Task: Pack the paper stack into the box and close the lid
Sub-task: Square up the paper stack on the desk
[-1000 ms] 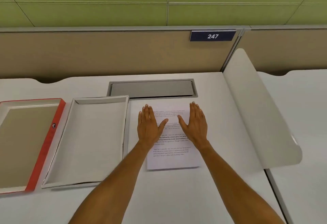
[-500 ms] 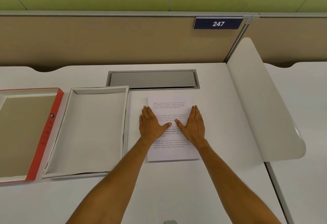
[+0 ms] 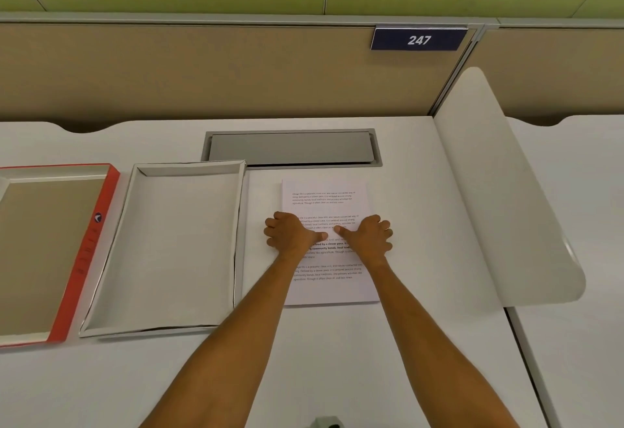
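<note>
The paper stack [image 3: 326, 193], white sheets with printed text, lies flat on the white desk, right of the box. The open white box base [image 3: 175, 242] is empty and sits just left of the stack. Its red-edged lid [image 3: 86, 252] lies inside-up at the far left. My left hand [image 3: 290, 233] grips the stack's left edge, fingers curled down over the side and thumb on top. My right hand [image 3: 368, 237] does the same on the right edge. The two thumbs nearly meet on the top sheet.
A grey cable hatch [image 3: 292, 147] is set into the desk behind the stack. A curved white divider [image 3: 506, 198] rises along the desk's right side. A beige partition carries a "247" plate [image 3: 418, 39]. A small grey object [image 3: 326, 422] shows at the bottom edge.
Both hands lay flat on the top sheet with fingers stretched out. They have slid outward, and the fingers now curl over the stack's side edges. The stack has not moved.
</note>
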Demonstrator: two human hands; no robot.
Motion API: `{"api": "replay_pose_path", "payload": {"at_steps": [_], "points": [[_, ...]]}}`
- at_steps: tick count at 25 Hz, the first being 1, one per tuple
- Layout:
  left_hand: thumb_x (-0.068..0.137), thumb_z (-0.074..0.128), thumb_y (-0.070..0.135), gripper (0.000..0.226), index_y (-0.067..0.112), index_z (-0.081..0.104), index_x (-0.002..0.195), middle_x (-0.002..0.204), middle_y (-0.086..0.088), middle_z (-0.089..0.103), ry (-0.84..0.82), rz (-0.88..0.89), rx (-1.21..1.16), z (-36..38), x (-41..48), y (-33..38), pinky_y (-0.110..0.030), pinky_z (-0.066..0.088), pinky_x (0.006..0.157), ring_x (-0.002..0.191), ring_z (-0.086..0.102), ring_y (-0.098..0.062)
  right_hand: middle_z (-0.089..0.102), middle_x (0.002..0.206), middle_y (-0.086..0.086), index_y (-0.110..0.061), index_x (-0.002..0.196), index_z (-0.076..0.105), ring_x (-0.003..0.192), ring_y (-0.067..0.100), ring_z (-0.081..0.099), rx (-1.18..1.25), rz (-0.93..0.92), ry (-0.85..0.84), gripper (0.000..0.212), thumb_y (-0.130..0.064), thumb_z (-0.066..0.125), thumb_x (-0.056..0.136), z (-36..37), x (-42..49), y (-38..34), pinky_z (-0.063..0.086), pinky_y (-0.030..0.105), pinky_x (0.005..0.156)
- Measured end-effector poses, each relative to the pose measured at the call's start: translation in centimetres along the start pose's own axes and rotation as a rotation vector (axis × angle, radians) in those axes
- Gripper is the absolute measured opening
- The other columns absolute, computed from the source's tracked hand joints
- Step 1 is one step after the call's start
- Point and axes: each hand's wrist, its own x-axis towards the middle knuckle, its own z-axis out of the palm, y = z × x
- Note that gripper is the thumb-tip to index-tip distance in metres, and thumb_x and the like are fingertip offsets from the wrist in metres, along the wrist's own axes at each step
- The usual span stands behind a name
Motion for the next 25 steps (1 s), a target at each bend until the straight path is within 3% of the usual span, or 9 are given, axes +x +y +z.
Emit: {"api": "replay_pose_path", "payload": {"at_steps": [5, 9, 14, 17, 19, 22, 25], "points": [[0.055, 0.088, 0.060, 0.106, 0.004, 0.039, 0.131, 0.134, -0.019, 0.051, -0.065, -0.059, -0.029, -1.2, 0.8, 0.3, -0.042, 0.048, 0.101, 0.123, 0.053, -0.033, 0.047, 0.135, 0.018, -0.008, 0.128, 0.040, 0.128, 0.036, 0.045, 0.102, 0.098, -0.074, 0.095, -0.062, 0.080, 0.060, -1.0, 1.0, -0.3, 0.040, 0.051, 0.103], [0.063, 0.084, 0.058, 0.082, 0.008, 0.056, 0.121, 0.124, -0.015, 0.064, -0.126, 0.047, -0.063, -1.6, 1.6, -0.7, -0.038, 0.054, 0.095, 0.112, 0.062, -0.030, 0.049, 0.134, 0.017, -0.011, 0.125, 0.047, 0.128, 0.037, 0.044, 0.164, 0.095, -0.133, 0.088, -0.057, 0.083, 0.060, -1.3, 1.4, -0.4, 0.041, 0.053, 0.104], [0.062, 0.086, 0.056, 0.082, 0.009, 0.055, 0.121, 0.129, -0.017, 0.056, -0.067, -0.018, -0.114, -1.2, 0.5, -0.6, -0.037, 0.050, 0.092, 0.117, 0.054, -0.030, 0.046, 0.134, 0.018, -0.008, 0.127, 0.042, 0.127, 0.036, 0.046, 0.158, 0.105, -0.078, 0.092, -0.057, 0.082, 0.061, -1.1, 0.6, -0.5, 0.041, 0.051, 0.102], [0.069, 0.086, 0.046, 0.062, 0.007, 0.064, 0.111, 0.116, -0.013, 0.069, -0.089, 0.120, -0.151, -1.1, 0.2, -0.5, -0.024, 0.052, 0.068, 0.093, 0.065, -0.023, 0.050, 0.131, 0.017, -0.007, 0.128, 0.038, 0.123, 0.035, 0.051, 0.211, 0.079, -0.065, 0.093, -0.053, 0.084, 0.061, -1.0, 0.4, -0.6, 0.044, 0.049, 0.099], [0.070, 0.087, 0.039, 0.055, 0.007, 0.065, 0.109, 0.112, -0.013, 0.072, -0.096, 0.156, -0.203, -1.2, -0.1, -0.5, -0.019, 0.044, 0.054, 0.081, 0.065, -0.019, 0.054, 0.127, 0.014, -0.007, 0.126, 0.036, 0.119, 0.034, 0.055, 0.248, 0.068, -0.075, 0.091, -0.051, 0.084, 0.062, -1.2, 0.3, -0.5, 0.043, 0.050, 0.098], [0.068, 0.087, 0.044, 0.070, 0.006, 0.059, 0.120, 0.119, -0.015, 0.064, -0.096, 0.116, -0.236, -1.7, -0.6, -0.8, -0.023, 0.044, 0.060, 0.097, 0.066, -0.025, 0.057, 0.126, 0.014, -0.008, 0.126, 0.031, 0.116, 0.035, 0.058, 0.290, 0.061, -0.037, 0.092, -0.049, 0.084, 0.063, -1.1, -0.3, -0.5, 0.042, 0.051, 0.100], [0.068, 0.086, 0.044, 0.064, 0.006, 0.063, 0.114, 0.117, -0.014, 0.070, -0.092, 0.094, -0.298, -1.5, -0.8, -1.4, -0.020, 0.041, 0.053, 0.097, 0.070, -0.027, 0.059, 0.126, 0.015, -0.004, 0.124, 0.040, 0.115, 0.034, 0.059, 0.298, 0.045, -0.043, 0.090, -0.052, 0.084, 0.062, -0.8, -0.8, -0.3, 0.049, 0.049, 0.097]]}}
